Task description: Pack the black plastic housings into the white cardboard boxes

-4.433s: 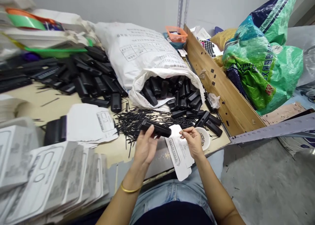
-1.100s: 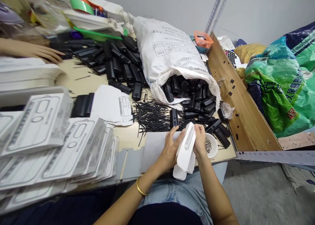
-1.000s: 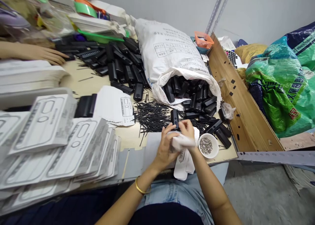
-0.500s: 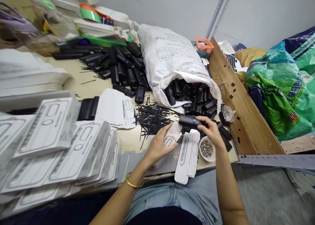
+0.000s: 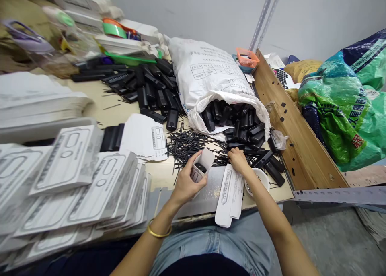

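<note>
My left hand grips a small white carton whose top flap stands up. Inside its mouth shows the dark end of a black plastic case. My right hand has its fingers bent down among thin black rods; what they pinch, if anything, is hidden. Below that hand lie flat white cartons with a printed outline. A white bowl of small metal screws sits partly behind my right forearm. The main heap of black rods lies beyond my left hand.
A white woven sack spills black cases toward me. More cases lie to its left. Printed cartons are stacked at left, beside folded blanks. A wooden board edges the table's right side; green bags lie beyond.
The black case from my right hand is now inside the carton in my left hand, which is tipped more upright. My right hand has moved left and down to the rods.
</note>
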### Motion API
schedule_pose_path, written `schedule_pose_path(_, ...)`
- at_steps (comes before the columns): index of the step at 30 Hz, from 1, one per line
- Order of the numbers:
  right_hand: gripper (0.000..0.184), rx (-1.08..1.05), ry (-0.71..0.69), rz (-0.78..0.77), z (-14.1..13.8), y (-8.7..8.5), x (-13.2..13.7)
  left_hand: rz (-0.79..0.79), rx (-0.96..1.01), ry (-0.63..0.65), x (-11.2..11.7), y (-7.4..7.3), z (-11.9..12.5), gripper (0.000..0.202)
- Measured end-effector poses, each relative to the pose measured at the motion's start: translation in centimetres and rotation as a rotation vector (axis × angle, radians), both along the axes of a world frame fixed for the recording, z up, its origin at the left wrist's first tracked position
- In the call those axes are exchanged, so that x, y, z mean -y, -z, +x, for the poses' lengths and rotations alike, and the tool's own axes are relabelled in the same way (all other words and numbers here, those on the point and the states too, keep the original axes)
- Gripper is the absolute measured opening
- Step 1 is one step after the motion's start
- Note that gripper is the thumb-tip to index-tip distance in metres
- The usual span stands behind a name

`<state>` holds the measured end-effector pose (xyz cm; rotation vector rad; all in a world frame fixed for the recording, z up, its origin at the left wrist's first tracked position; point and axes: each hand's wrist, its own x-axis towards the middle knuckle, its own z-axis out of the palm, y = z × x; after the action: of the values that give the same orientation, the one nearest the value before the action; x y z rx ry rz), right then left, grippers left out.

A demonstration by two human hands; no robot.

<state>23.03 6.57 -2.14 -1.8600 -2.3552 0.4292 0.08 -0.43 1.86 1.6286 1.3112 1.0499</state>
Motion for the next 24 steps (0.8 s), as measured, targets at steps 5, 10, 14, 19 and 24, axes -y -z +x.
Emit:
schedule_pose_path(5,0.010,-0.371,0.079,0.090,1.7,-0.1,0.3,0.035,0.023,-0.002,0.2,-0.4,3.0,0.068)
schedule_pose_path(10,0.023,-1.117,0.475,0.224,1.4,-3.7,2.2,0.034,0.009,-0.030,0.2,-0.5,5.3,0.069)
schedule_pose_path(14,0.024,-1.272,0.423,0.358,-1.5,-7.4,5.3,0.006,-0.013,-0.023,0.3,-0.4,5.7,0.071)
schedule_pose_path(19,0.010,-0.894,0.157,0.317,-3.8,-7.6,7.7,0.044,0.029,-0.063,0.5,-0.2,5.6,0.067)
schedule_pose_path(24,0.012,-0.973,0.198,0.286,-3.3,-6.5,6.9,0.051,0.010,-0.097,0.4,-0.1,5.6,0.064)
